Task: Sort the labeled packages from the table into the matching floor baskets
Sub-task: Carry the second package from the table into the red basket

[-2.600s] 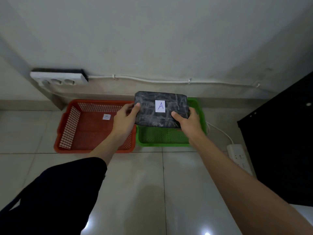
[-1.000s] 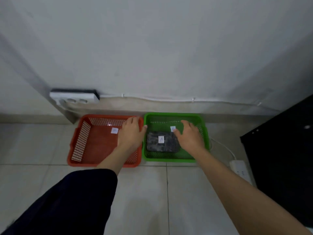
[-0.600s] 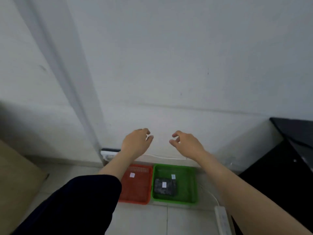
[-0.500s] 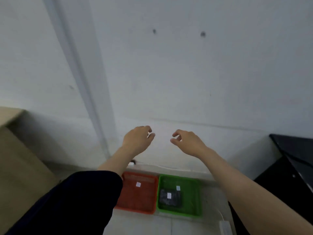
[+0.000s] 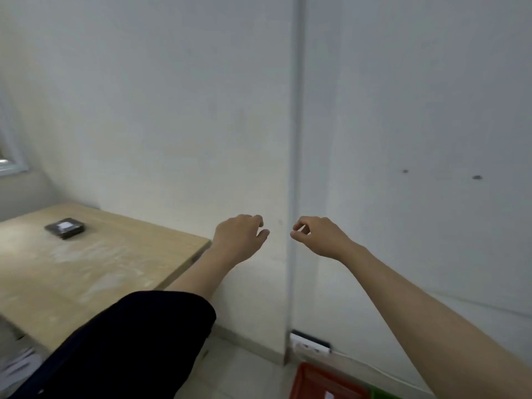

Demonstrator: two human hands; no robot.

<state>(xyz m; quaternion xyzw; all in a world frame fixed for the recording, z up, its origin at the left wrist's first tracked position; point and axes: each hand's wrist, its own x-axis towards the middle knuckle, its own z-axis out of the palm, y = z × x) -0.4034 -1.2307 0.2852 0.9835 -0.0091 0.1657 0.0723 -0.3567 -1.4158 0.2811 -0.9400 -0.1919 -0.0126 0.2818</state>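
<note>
Toward the far left corner of the table (image 5: 115, 272) lies a dark package (image 5: 65, 228), both hands, left hand (image 5: 239, 237) and right hand (image 5: 319, 236), loosely curled and empty, and its blurred label risks the wrong basket.

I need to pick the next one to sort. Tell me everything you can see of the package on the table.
The dark package is flat and rectangular, seemingly wrapped in dark plastic, with a pale label on top whose letter is too blurred to read. It lies flat near the far left of the light wooden table, alone, with neither hand touching it.
</note>
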